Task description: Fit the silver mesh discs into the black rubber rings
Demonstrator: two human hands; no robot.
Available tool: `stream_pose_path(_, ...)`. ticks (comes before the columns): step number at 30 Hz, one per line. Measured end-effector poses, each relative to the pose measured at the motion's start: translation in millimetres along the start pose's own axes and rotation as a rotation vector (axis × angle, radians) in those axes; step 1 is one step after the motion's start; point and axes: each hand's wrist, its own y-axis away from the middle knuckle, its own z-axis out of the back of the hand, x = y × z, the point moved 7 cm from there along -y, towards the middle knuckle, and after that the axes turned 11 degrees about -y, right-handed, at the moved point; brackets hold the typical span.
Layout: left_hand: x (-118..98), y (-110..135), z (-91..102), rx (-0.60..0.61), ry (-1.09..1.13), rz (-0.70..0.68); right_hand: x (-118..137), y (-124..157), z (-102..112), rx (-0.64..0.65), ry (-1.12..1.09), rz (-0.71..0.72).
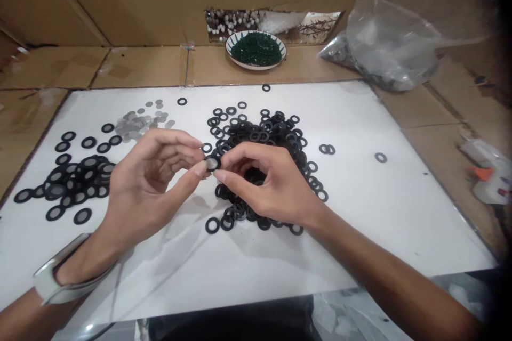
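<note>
- Two bare hands: left hand, right hand.
- One pinched ring, gripped by the fingertips of both hands.
- One white board.
- One central heap of black rubber rings, too many to count.
- One group of filled rings near the board's left edge, roughly thirty; an exact count is not possible.
- One cluster of grey discs, number unclear.
- Five stray rings clear of the heap: one at the far edge, one beside the discs, a touching pair and a single one toward the right edge.
- One bowl of green pieces.
- One clear plastic bag.
- One wristband.
</note>
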Motion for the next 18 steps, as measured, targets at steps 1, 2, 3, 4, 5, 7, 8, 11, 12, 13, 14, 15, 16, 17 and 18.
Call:
stream_pose_path(1,0.3,-0.3,0.2,0.02,-0.025,-0.01,0.8,-0.1,-0.3,0.007,0.011,0.01)
stream_pose_path(2,0.8,-0.5,-0.2,0.047,-0.047,-0.022,1.7,-0.1,-0.8,0.014,0.022,0.022)
stream_pose_path(3,1.3,-0.4,-0.8,0.074,-0.062,-0.037,2.5,-0.1,-1.3,0.021,0.031,0.034)
stream_pose_path(4,1.8,-0.3,-1.6,0.1,-0.07,-0.055,3.1,0.0,-1.7,0.027,0.039,0.043)
stream_pose_path(5,2.3,-0.1,-2.1,0.116,-0.073,-0.074,3.5,0.1,-2.0,0.032,0.045,0.049)
stream_pose_path(7,3.3,0.2,-2.9,0.127,-0.068,-0.101,3.6,0.1,-2.2,0.035,0.054,0.05)
stream_pose_path(8,4.3,0.2,-3.3,0.126,-0.066,-0.102,3.6,0.1,-2.1,0.035,0.059,0.049)
stream_pose_path(11,4.4,0.1,-3.4,0.102,-0.053,-0.111,3.9,-0.2,-1.1,0.033,0.071,0.053)
stream_pose_path(12,3.4,0.2,-3.3,0.093,-0.047,-0.119,4.0,-0.2,-0.7,0.031,0.074,0.055)
stream_pose_path(13,2.1,0.4,-3.1,0.084,-0.042,-0.131,3.9,-0.3,-0.3,0.029,0.077,0.057)
stream_pose_path(14,0.8,0.6,-3.0,0.078,-0.039,-0.142,3.7,-0.3,0.0,0.028,0.081,0.057)
stream_pose_path(15,-0.1,0.7,-2.9,0.074,-0.038,-0.149,3.4,-0.4,0.2,0.029,0.083,0.057)
stream_pose_path(16,-0.5,0.8,-3.0,0.073,-0.039,-0.148,3.0,-0.4,0.4,0.029,0.085,0.058)
stream_pose_path(17,-0.4,0.7,-3.2,0.073,-0.043,-0.142,2.8,-0.4,0.6,0.03,0.088,0.06)
stream_pose_path(18,-0.2,0.6,-3.3,0.071,-0.046,-0.138,2.6,-0.3,0.6,0.031,0.09,0.066)
